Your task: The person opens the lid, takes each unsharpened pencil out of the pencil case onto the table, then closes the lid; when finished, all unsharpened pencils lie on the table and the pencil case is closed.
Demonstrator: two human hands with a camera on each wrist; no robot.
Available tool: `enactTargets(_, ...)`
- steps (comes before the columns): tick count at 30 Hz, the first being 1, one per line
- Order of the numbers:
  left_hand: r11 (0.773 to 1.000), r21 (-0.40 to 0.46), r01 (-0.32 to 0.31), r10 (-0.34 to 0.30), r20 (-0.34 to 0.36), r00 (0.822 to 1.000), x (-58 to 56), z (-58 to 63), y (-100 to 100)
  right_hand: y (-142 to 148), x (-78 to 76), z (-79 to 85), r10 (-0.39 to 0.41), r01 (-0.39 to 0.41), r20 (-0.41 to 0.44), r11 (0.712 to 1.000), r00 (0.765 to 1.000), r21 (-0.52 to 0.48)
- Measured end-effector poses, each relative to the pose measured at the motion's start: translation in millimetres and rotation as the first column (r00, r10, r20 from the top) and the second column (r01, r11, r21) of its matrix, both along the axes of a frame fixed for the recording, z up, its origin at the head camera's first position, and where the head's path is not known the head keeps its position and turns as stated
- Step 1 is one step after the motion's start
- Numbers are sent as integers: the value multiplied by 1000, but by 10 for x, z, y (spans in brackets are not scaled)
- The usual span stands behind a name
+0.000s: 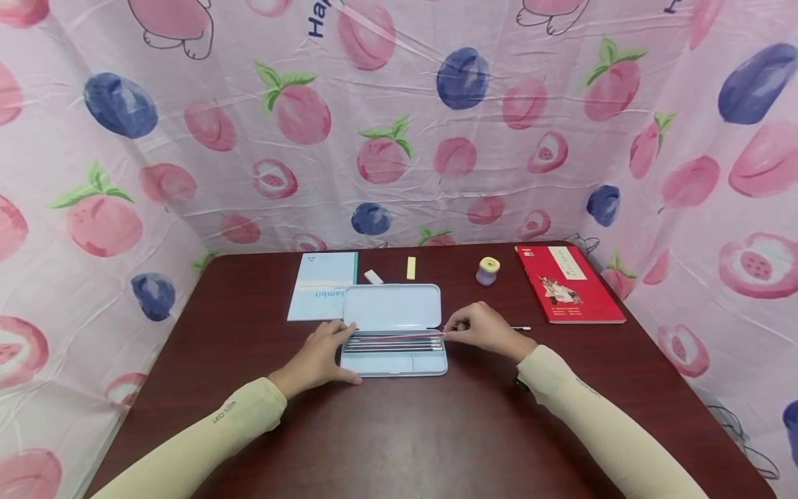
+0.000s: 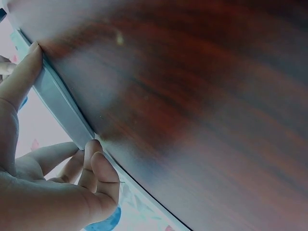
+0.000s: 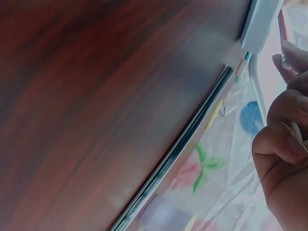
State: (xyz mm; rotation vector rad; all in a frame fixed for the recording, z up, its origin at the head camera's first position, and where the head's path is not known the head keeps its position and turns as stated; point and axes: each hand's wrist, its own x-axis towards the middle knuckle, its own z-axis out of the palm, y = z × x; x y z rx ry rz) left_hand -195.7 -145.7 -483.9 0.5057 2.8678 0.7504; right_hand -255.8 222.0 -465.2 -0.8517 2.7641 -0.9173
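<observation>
Left hand [image 1: 319, 355] holds case [image 1: 377, 362], right hand [image 1: 484, 328] pinches pencil [image 1: 430, 336]; cloth [image 1: 418, 90]: "Hap"

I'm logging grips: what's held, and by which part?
Right hand: a pink pencil, pinched by its right end. Left hand: pencil case, by its left end.

The left sleeve [image 1: 199, 440] is noted as long, smooth and pale cream, with small dark lettering [image 1: 224, 412] printed near the left cuff [image 1: 272, 404]. The right sleeve [image 1: 605, 416] is matched in colour, and is marked too faintly to be read. A small black object [image 1: 521, 383] is seen at the right cuff [image 1: 535, 367]. The left hand [image 1: 319, 355] and right hand [image 1: 483, 329] are left bare.
</observation>
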Motion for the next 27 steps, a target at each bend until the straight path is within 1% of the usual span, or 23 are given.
enactTargets(7,1000,-4,-1,1,-2,1000,-4,-24,2,391,-2,-33,-46,55,114,995,992,-79)
enactTargets(13,1000,-2,-2,2,-4,1000,-8,-29,-1,804,-24,-78,-79,103,167,985,983,-139)
enactTargets(18,1000,0,4,-4,-6,1000,-5,-19,-4,1115,6,-59,-125,158,187,972,974,-174)
enactTargets(24,1000,0,11,-11,-14,1000,-6,-13,-4,1468,77,-14,-188,216,182,964,965,-153)
enactTargets(27,1000,1,12,-12,-12,1000,-6,-9,-3,1618,101,-5,-205,228,160,963,966,-141)
